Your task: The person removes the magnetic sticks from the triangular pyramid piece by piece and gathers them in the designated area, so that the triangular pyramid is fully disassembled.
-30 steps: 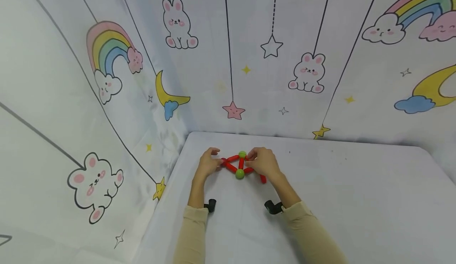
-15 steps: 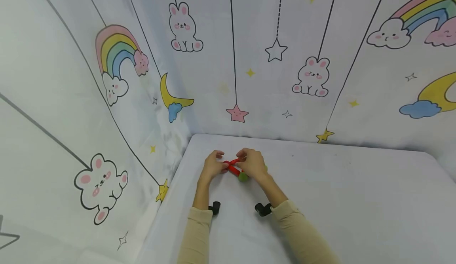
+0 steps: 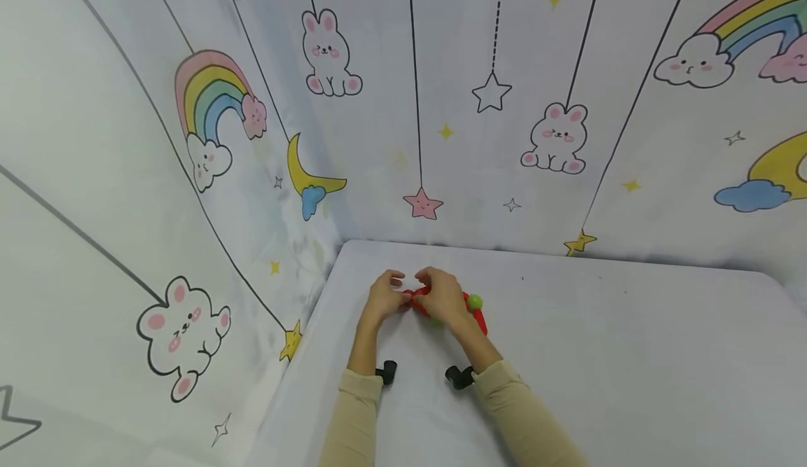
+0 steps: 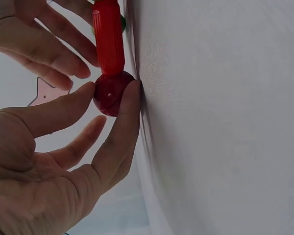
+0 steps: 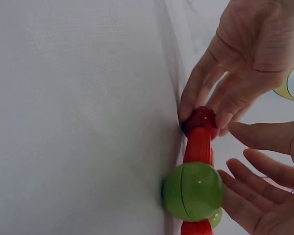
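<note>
**Two hands meet over a toy frame of sticks and balls**

A person's left hand (image 4: pixel 54 161) pinches a dark red ball (image 4: pixel 111 93) between thumb and forefinger, right at the white surface (image 3: pixel 599 355). A red stick (image 4: pixel 108 36) runs from that ball toward the right hand (image 3: pixel 444 297), whose fingers arch over the frame; whether they grip a piece cannot be told, and the right wrist view shows them extended and loosely spread beside a green ball (image 5: pixel 192 192).

The toy lies near the far left corner of the surface, close to the cartoon-printed backdrop (image 3: pixel 416 103). The joints look loose, so a sideways tug on the red ball could, in all likelihood, pull it off its stick or fold the frame flat.

Count, as far as visible: one red ball, two green balls, at least two red sticks, the rest hidden under the hands.
</note>
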Motion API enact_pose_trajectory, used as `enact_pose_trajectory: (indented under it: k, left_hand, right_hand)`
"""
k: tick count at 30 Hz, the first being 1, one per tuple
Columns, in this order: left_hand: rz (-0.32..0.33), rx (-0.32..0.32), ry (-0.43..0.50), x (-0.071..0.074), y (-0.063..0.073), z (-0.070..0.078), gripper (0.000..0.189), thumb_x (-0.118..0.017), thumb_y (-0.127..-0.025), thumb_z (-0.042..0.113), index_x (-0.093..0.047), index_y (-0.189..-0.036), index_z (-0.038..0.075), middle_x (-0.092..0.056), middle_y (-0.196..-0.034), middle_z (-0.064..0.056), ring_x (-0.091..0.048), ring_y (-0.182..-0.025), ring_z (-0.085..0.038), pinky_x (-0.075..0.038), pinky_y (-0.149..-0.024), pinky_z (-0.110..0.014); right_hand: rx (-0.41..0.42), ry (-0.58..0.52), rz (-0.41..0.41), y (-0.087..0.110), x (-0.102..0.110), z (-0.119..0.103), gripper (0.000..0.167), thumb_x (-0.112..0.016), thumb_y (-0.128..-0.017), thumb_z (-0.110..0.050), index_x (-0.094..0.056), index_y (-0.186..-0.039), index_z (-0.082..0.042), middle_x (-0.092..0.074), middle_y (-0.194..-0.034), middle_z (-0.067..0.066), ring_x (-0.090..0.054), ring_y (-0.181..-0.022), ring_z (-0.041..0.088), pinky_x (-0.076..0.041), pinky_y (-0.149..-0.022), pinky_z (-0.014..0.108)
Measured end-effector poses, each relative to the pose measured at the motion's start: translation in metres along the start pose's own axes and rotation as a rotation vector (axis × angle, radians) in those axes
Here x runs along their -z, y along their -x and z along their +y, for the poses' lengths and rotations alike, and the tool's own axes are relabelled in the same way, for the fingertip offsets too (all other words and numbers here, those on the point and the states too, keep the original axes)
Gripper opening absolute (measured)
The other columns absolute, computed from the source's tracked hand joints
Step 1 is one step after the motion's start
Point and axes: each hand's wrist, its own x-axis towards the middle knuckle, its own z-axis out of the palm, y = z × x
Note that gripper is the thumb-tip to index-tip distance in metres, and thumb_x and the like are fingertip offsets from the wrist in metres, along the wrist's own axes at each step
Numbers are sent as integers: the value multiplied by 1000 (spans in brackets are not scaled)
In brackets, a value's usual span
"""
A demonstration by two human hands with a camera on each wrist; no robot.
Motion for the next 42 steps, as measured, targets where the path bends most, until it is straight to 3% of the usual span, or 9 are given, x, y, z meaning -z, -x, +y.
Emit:
enact_pose_trajectory:
  k: [7, 12, 21, 29, 35, 42]
  left_hand:
    - [-26, 1, -26, -4, 2, 0, 56, -77, -87, -7, -55, -139, -4, -58, -134, -29, -69, -106, -37, -63, -77, -37]
    - [-45, 24, 17, -7, 4, 3, 57, -77, -88, -6, -54, -140, -4, -56, -135, -29, -69, -102, -35, -63, -79, -41]
    - [-33, 22, -13, -8, 5, 4, 55, -79, -88, -5, -56, -138, -4, -57, -132, -29, -66, -106, -37, -64, -77, -39]
    - [-19, 12, -27, -10, 3, 3, 56, -78, -88, -7, -55, -139, -4, -59, -127, -29, -70, -98, -36, -64, -72, -35]
    - [-19, 32, 43, -10, 4, 3, 58, -75, -86, -14, -56, -139, -4, -57, -125, -29, -70, -95, -36, -64, -73, -41]
    - [21, 25, 28, -8, 2, 3, 58, -74, -85, -15, -57, -138, -2, -57, -125, -28, -69, -96, -36, -64, -71, -39]
  right_hand:
    - [19, 18, -31, 3, -7, 9, 42, -82, -84, -1, -71, -124, -3, -73, -120, 15, -67, -113, 31, -55, -100, 46]
    - [58, 25, -35, 4, -9, 16, 44, -83, -82, 2, -70, -123, -2, -73, -118, 15, -68, -111, 30, -56, -98, 46]
    - [84, 34, -87, 4, -8, 21, 52, -89, -77, 2, -69, -125, -2, -72, -117, 15, -67, -107, 29, -56, -96, 45]
    - [163, 45, -113, 1, -5, 23, 56, -90, -76, 3, -69, -128, 1, -71, -117, 17, -66, -103, 28, -56, -93, 46]
    - [135, 25, -139, 3, -2, 23, 57, -87, -79, 3, -68, -132, -1, -70, -122, 16, -69, -107, 27, -58, -93, 43]
    - [132, 20, -127, 4, 0, 22, 58, -88, -78, 3, -68, -132, -1, -71, -119, 15, -70, -106, 28, -58, -93, 44]
